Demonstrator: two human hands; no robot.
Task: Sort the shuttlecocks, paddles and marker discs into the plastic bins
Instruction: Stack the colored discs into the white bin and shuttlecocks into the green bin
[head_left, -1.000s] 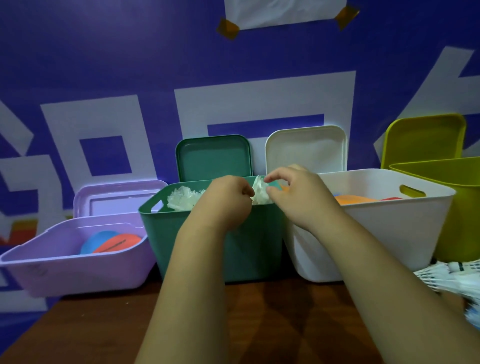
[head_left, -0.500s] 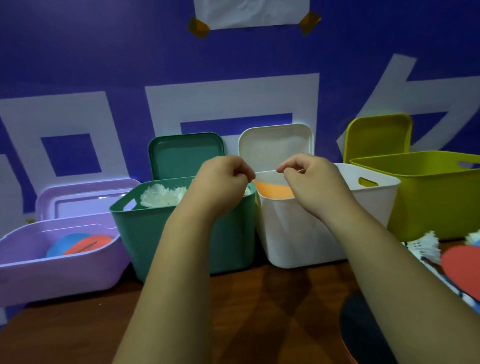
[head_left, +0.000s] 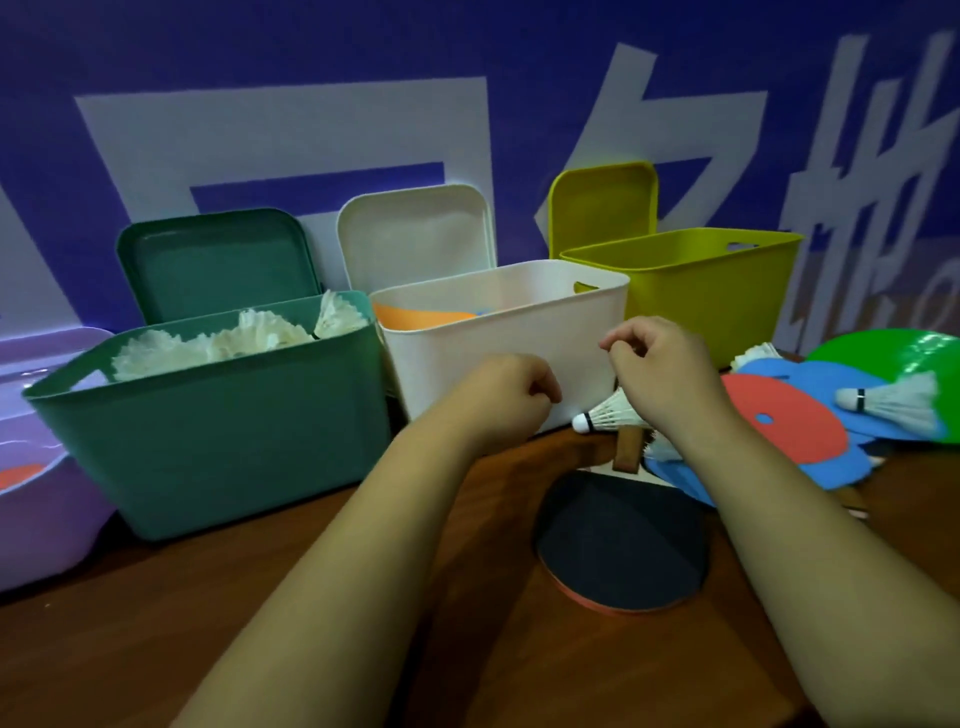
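Green bin (head_left: 223, 441) holds white shuttlecocks (head_left: 249, 340); black paddle (head_left: 618, 545), coloured discs (head_left: 779, 415) lie beside white bin (head_left: 493, 338).

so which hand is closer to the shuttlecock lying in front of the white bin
Right. The right hand hangs just over the shuttlecock, covering part of its feathers; the left hand sits to its left, past the cork tip, apart from it.

Possibly a sports venue: printed blue banner (head_left: 311, 78), shuttlecocks (head_left: 893, 402) and paddle (head_left: 623, 545) on wooden table (head_left: 156, 623).
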